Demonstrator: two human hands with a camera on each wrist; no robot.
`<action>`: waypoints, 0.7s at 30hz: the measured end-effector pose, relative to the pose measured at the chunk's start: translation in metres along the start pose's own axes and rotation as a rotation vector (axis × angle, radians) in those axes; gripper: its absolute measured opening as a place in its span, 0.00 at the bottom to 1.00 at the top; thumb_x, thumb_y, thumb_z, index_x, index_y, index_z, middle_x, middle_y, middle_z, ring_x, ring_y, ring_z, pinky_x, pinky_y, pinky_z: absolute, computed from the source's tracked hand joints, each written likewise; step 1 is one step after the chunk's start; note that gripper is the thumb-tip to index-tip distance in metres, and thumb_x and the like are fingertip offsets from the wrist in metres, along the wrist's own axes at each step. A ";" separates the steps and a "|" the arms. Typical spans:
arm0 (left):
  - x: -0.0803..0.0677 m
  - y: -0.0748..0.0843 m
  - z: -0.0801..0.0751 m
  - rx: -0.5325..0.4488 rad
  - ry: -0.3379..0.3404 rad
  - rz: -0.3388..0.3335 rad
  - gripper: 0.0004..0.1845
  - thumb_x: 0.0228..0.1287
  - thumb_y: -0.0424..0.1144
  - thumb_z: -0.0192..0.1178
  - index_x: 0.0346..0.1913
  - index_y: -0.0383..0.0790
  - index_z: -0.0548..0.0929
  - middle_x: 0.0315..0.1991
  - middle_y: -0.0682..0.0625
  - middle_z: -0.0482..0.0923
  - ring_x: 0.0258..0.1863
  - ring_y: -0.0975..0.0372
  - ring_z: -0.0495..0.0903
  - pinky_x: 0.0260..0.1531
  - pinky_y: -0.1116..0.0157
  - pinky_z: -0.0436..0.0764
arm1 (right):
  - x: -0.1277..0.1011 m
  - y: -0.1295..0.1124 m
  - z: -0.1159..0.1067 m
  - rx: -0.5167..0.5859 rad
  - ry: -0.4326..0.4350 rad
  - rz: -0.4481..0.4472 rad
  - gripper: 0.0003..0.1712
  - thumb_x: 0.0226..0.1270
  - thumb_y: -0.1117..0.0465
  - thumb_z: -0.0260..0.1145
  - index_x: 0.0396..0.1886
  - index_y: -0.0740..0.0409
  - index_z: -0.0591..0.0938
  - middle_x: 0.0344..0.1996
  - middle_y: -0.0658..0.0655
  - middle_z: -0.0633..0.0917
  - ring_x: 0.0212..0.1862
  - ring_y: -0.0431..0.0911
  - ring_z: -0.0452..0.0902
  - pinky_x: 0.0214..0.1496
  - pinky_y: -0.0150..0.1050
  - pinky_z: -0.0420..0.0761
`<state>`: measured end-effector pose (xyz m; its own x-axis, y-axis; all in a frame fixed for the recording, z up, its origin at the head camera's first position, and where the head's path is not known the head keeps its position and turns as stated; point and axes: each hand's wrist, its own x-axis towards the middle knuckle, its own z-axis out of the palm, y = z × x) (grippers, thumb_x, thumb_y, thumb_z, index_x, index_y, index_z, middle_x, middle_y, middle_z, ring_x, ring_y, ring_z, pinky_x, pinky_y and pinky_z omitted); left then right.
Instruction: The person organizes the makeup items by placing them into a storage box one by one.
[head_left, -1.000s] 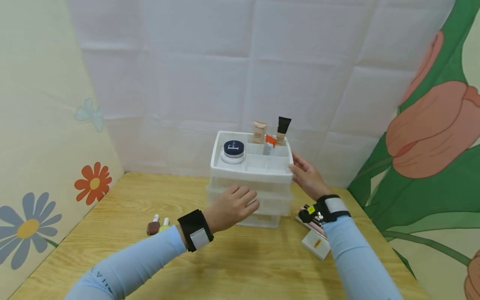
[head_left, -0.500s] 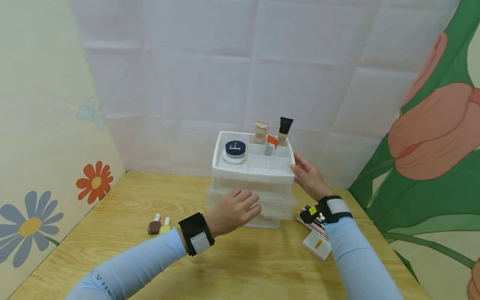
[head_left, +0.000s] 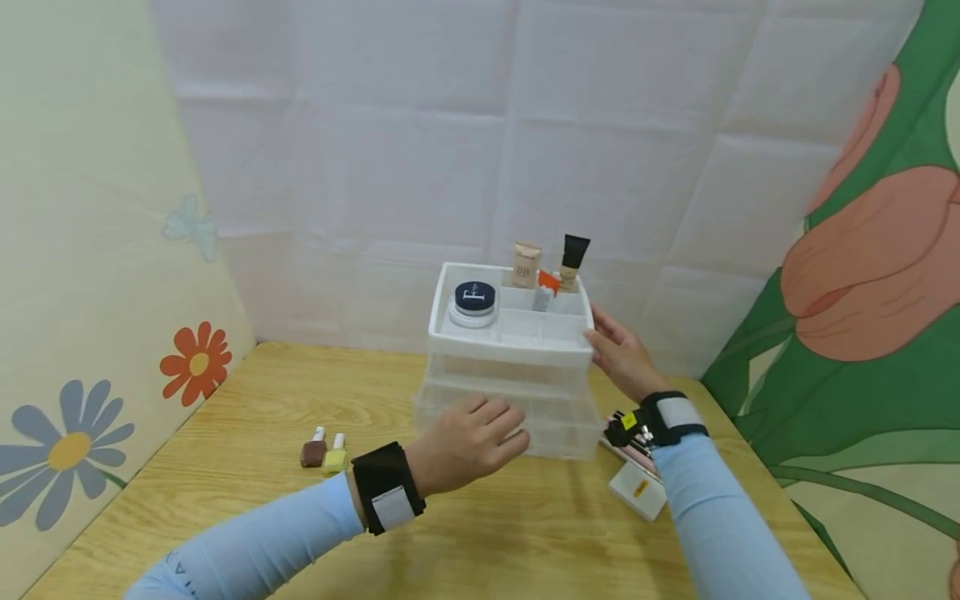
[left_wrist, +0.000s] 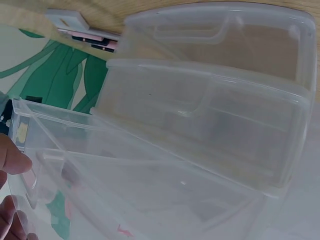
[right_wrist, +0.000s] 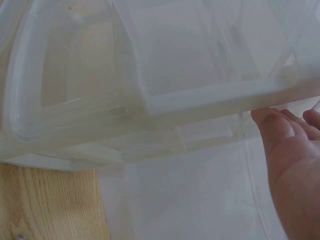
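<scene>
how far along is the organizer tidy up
Done: jar and tubes stand in the organizer's top tray. In hand: left hand at the drawer front, right hand steadying the tray's corner. Left: nail polishes and small box lie on the table.

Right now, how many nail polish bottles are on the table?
2: a dark brown bottle and a yellow-green bottle stand side by side on the wooden table, left of the clear drawer organizer. More may be hidden behind it.

— Any lettering you can read?
— A white "F" on the round dark-blue jar lid [head_left: 474, 295], and "BB" on the beige tube [head_left: 527, 264]. Nothing else legible.
</scene>
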<state>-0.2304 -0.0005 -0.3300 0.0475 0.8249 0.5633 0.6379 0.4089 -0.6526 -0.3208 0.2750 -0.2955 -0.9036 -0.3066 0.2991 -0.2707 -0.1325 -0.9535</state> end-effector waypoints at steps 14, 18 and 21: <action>0.005 0.005 -0.025 0.024 0.060 0.047 0.10 0.64 0.34 0.44 0.33 0.44 0.78 0.33 0.51 0.74 0.31 0.60 0.71 0.28 0.69 0.70 | 0.000 -0.001 0.000 -0.022 0.001 0.054 0.33 0.68 0.59 0.49 0.69 0.52 0.47 0.67 0.57 0.50 0.62 0.50 0.55 0.52 0.35 0.69; 0.007 0.004 -0.030 0.030 0.080 0.042 0.07 0.62 0.34 0.48 0.32 0.44 0.77 0.33 0.52 0.74 0.30 0.61 0.71 0.26 0.69 0.69 | 0.001 -0.001 -0.001 -0.030 0.005 0.052 0.33 0.68 0.59 0.49 0.69 0.51 0.47 0.67 0.57 0.50 0.62 0.50 0.55 0.52 0.35 0.70; 0.007 0.004 -0.029 0.031 0.076 0.042 0.08 0.63 0.34 0.47 0.33 0.44 0.77 0.33 0.51 0.74 0.31 0.60 0.71 0.27 0.69 0.70 | 0.001 -0.002 -0.001 -0.033 0.009 0.054 0.33 0.68 0.59 0.49 0.69 0.51 0.47 0.67 0.56 0.50 0.63 0.51 0.54 0.52 0.35 0.70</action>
<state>-0.2052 -0.0043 -0.3138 0.1329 0.8101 0.5710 0.6103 0.3871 -0.6912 -0.3212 0.2756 -0.2938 -0.9201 -0.3040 0.2471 -0.2321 -0.0850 -0.9690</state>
